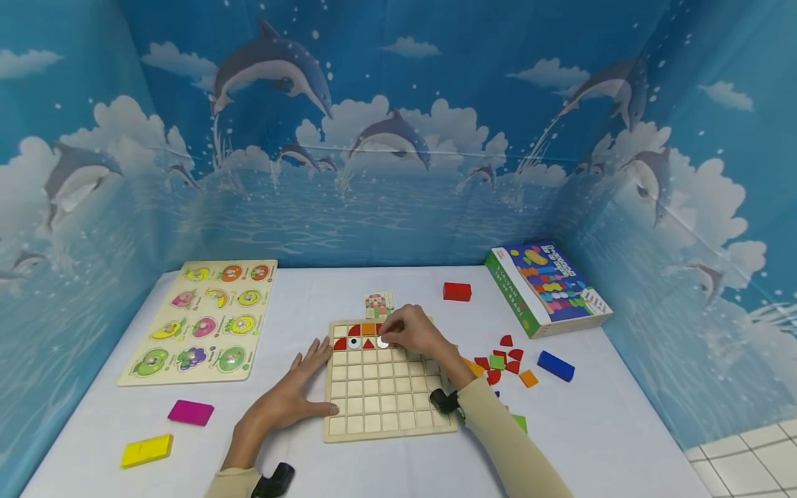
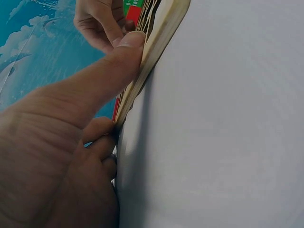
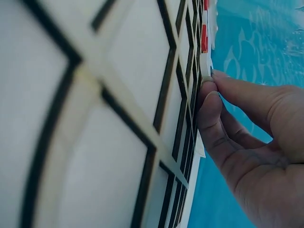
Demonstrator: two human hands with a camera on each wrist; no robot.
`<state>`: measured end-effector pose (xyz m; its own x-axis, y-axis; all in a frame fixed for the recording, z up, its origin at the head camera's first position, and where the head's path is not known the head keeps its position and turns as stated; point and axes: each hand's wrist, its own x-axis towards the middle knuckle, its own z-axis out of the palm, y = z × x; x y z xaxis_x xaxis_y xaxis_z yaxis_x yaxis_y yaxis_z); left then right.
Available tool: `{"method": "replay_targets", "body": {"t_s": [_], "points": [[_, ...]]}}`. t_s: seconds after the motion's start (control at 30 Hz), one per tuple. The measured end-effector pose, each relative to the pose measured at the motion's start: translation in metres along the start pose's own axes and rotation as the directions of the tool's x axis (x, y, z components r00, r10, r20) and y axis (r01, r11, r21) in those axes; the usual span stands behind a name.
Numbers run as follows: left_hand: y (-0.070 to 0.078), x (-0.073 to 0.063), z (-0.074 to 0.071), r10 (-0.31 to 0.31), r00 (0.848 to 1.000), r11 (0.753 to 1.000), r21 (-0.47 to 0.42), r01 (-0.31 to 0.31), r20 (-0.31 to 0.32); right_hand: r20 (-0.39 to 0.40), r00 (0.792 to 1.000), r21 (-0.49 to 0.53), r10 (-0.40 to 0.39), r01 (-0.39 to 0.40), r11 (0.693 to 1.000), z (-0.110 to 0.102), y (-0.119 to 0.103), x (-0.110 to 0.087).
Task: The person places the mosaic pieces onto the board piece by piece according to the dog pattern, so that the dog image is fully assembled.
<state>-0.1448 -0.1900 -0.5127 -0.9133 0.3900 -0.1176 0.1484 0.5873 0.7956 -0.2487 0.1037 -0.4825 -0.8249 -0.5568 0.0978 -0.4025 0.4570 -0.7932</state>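
Note:
A wooden grid board (image 1: 389, 437) lies mid-table, its upper rows partly filled with red, orange and white tiles. The left hand (image 1: 292, 394) is spread along the board's left side, thumb and fingertips at its edge; the left wrist view shows the thumb (image 2: 116, 59) lying against the rim. Over the upper rows, the right hand (image 1: 414, 332) pinches a small white tile (image 1: 382, 342) between thumb and fingertips. Its fingers partly hide that tile. An eye tile (image 1: 354, 343) and a red triangle tile (image 1: 369, 344) sit to its left.
Behind the board lies a small picture card (image 1: 379, 304). A fruit puzzle board (image 1: 202, 321) is at left, a game box (image 1: 548, 287) at back right. Loose red tiles (image 1: 513, 366) are scattered right of the board. Red (image 1: 457, 292), blue (image 1: 556, 366), magenta (image 1: 191, 412) and yellow (image 1: 146, 451) blocks lie around.

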Motion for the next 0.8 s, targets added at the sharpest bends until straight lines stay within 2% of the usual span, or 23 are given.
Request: {"method": "replay_targets", "body": {"t_s": [0.23, 0.43, 0.8], "points": [[0.0009, 0.0001, -0.0004, 0.0, 1.0, 1.0, -0.007, 0.0, 0.008, -0.014, 1.0, -0.063, 0.007, -0.007, 0.998, -0.0002, -0.0038, -0.0027], [0.0008, 0.0, -0.0004, 0.004, 1.0, 1.0, -0.008, -0.004, 0.009, -0.029, 0.999, -0.097, -0.025, 0.022, 0.995, 0.0019, -0.0029, -0.0023], [0.0034, -0.0009, -0.0011, -0.006, 1.0, 1.0, 0.003, 0.006, 0.015, -0.029, 1.0, -0.096, -0.011, 0.008, 0.995, -0.0018, -0.0078, -0.0079]]}}
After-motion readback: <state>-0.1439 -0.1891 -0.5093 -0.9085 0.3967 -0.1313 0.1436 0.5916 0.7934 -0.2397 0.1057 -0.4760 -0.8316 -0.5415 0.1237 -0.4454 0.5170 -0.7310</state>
